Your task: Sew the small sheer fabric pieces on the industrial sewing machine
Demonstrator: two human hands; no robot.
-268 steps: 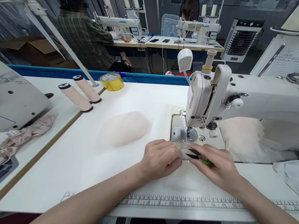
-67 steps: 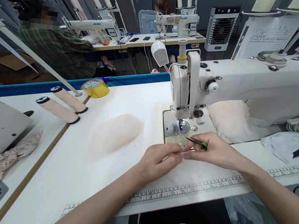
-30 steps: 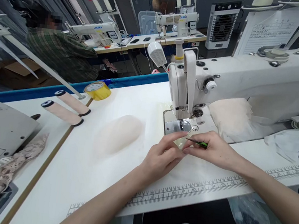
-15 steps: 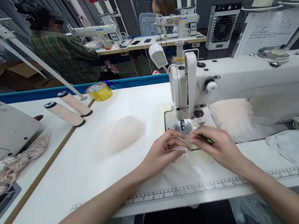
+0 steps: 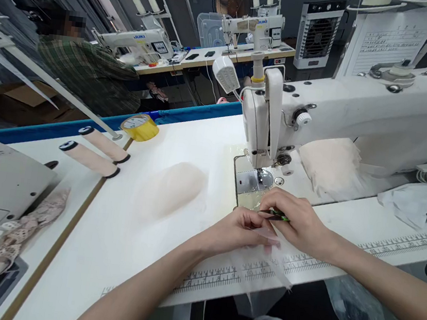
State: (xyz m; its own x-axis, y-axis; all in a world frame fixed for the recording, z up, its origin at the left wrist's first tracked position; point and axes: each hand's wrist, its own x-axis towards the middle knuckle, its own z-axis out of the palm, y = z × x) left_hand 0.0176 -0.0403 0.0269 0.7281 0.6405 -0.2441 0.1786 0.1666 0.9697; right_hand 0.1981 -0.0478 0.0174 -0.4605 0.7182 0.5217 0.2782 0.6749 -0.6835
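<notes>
My left hand (image 5: 234, 231) is closed on a piece of sheer white fabric (image 5: 278, 265), which hangs down over the table's front edge. Just right of it, my right hand (image 5: 301, 224) grips thread snips (image 5: 279, 216) with dark blades and a bit of green. The snips' tips lie close to the left fingers; whether they touch the fabric is hidden. Both hands are in front of the sewing machine's (image 5: 258, 129) needle plate (image 5: 247, 181). A pale sheer fabric piece (image 5: 178, 189) lies flat on the table to the left.
A stack of pale fabric pieces (image 5: 330, 164) lies under the machine arm. Two thread cones (image 5: 89, 159) and a yellow tape roll (image 5: 139, 127) are at the left. A printed ruler (image 5: 222, 275) runs along the front edge. A person (image 5: 84, 69) sits at another machine beyond.
Both hands have come toward me from the needle area, bringing the sheer fabric and the snips. The fabric now hangs over the front edge and the needle plate is uncovered.
</notes>
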